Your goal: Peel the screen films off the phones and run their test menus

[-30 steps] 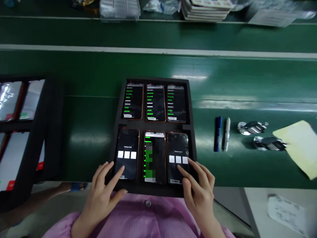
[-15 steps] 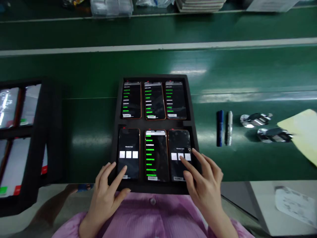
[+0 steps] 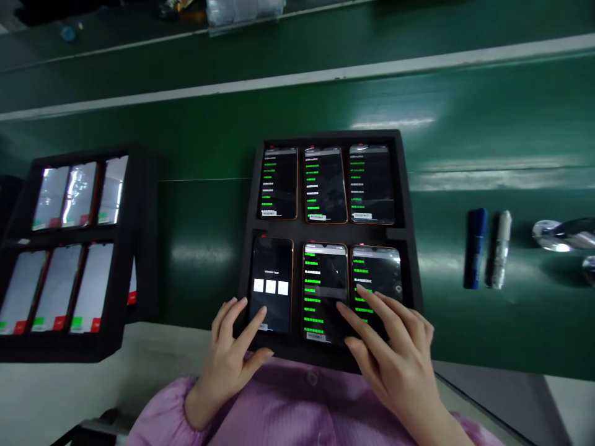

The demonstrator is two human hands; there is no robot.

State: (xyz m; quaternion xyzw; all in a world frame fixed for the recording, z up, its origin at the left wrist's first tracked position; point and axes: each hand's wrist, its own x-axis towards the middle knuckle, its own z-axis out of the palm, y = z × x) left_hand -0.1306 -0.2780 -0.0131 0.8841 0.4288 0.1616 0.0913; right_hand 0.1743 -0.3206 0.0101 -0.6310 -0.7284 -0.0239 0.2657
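Observation:
A black tray (image 3: 325,232) holds several phones in two rows. My left hand (image 3: 237,350) rests at its front left corner with fingers apart, the index fingertip on the lower part of the front left phone (image 3: 272,266), whose screen shows three white squares. Over the front right, my right hand (image 3: 395,347) is spread and holds nothing. Its index fingertip is at the right side of the front middle phone (image 3: 323,279), and another finger lies over the front right phone (image 3: 381,266). Both those screens show green text lists, as do the three back-row phones (image 3: 324,186).
On the left stands another black tray (image 3: 118,266) of phones with pale screens. Right of the middle tray lie a blue marker (image 3: 476,248), a silver marker (image 3: 501,249) and shiny metal objects (image 3: 564,235). Clear plastic boxes (image 3: 244,12) sit at the back.
The view has shifted left. My right index finger has moved from the front right phone to the front middle one. The front right screen has switched from white squares to a green text list.

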